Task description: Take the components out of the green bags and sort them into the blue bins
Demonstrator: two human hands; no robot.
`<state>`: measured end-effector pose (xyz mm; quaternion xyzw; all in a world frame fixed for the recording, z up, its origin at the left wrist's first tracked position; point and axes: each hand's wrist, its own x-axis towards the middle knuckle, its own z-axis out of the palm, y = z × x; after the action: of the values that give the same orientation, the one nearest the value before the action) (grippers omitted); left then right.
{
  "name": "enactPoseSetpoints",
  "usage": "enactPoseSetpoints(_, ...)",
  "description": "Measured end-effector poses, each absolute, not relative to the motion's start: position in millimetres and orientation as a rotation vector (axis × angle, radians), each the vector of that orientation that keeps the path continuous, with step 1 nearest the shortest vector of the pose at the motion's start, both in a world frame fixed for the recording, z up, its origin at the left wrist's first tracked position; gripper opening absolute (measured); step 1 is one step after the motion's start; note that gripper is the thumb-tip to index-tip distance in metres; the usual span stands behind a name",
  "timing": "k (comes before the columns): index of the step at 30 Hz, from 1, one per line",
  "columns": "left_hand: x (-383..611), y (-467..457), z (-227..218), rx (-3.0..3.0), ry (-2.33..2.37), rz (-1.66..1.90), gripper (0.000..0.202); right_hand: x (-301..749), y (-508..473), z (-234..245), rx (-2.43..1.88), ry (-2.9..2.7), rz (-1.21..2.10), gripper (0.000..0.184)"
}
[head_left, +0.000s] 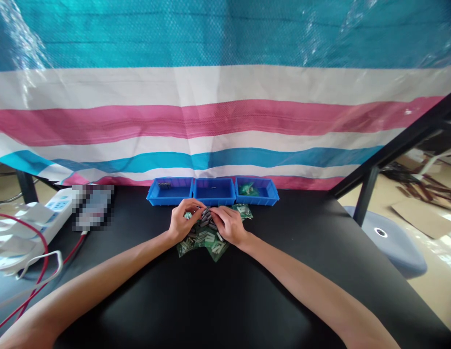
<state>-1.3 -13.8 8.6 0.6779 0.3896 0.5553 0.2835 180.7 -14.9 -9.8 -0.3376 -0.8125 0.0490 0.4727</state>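
On the black table, a pile of green-backed clear plastic packets (217,248) with small pale parts lies in front of the bins. Small grey metal cylinders (205,217) sit on top of the pile between my hands. My left hand (184,220) is at the pile's left side, thumb and fingers bent together at the cylinders. From the right, my right hand (230,225) reaches in with its fingers closed at the same spot. What each set of fingertips holds is too small to make out.
Behind the pile stand a left blue bin (169,195) with several small metal parts, a middle blue bin (214,196) with one tiny piece, and a right blue bin (258,197) with green packets. A power strip (53,213) and red cable (46,259) lie left; a grey stool (393,247) stands right.
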Motion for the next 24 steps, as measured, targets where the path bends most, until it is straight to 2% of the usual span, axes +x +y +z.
enactPoseSetpoints(24, -8.3, -8.0, -2.6, 2.076, 1.153, 1.544, 0.01, 181.0, -14.2, -17.6, -0.896, -1.937, 0.144, 0.014)
